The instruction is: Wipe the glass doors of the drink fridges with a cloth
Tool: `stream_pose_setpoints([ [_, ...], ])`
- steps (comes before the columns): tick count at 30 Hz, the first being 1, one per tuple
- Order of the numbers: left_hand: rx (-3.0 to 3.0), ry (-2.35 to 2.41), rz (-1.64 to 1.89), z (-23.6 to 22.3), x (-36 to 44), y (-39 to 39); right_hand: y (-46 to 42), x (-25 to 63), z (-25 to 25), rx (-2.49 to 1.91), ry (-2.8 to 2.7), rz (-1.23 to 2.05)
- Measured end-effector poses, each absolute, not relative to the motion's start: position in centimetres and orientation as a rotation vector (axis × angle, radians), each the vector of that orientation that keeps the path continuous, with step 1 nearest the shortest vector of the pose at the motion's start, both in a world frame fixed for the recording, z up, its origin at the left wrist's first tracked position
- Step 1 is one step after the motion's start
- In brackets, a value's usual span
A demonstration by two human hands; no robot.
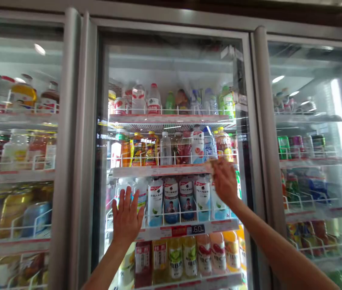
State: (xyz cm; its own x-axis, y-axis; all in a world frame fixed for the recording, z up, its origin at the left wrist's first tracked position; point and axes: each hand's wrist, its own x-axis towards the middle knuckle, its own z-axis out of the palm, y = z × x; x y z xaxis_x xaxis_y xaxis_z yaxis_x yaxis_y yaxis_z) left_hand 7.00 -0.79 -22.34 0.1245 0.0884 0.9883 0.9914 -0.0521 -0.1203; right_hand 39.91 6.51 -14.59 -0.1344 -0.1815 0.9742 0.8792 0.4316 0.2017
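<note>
My left hand (pixel 127 217) is raised with its fingers stretched out and spread, palm toward the glass door (pixel 164 60) of the drinks fridge. It looks to be on or just before the glass; contact is hard to tell. Higher up and to the right, my right hand (pixel 225 180) is blurred, its fingers drawn together. A small pale, yellowish patch shows at their tips, too smeared to name. Behind the glass, white-and-blue labelled bottles (pixel 155 201) stand in a row between my hands. Above them is another bottle row with a peach-pictured bottle (pixel 197 145).
Metal door frames, one on the left (pixel 73 141) and one on the right (pixel 264 153), edge this door. Further glass-fronted sections hold bottles (pixel 24 94) at left and cans (pixel 296 146) at right. A small price display (pixel 197 229) sits on a shelf edge (pixel 158 233), above juice-coloured bottles (pixel 175 257).
</note>
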Motion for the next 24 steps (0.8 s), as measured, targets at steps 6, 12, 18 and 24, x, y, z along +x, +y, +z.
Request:
stream_pose_setpoints([
  [6,-1.373,-1.152,-1.094,-22.4,6.9,-0.8,6.1,37.2,-13.6,-0.657,-1.318,-0.991],
  [12,-1.388,-1.189,-1.105,-22.4,7.1,-0.9,5.7,39.4,-14.2,-0.624,-1.450,-1.019],
  [18,-1.387,-1.180,-1.102,-22.3,7.0,-1.4,6.1,38.2,-12.1,-0.616,-1.316,-0.982],
  [24,-1.386,-1.218,-1.045,-22.5,6.7,-1.7,5.9,39.5,-11.1,-0.768,-1.422,-1.003],
])
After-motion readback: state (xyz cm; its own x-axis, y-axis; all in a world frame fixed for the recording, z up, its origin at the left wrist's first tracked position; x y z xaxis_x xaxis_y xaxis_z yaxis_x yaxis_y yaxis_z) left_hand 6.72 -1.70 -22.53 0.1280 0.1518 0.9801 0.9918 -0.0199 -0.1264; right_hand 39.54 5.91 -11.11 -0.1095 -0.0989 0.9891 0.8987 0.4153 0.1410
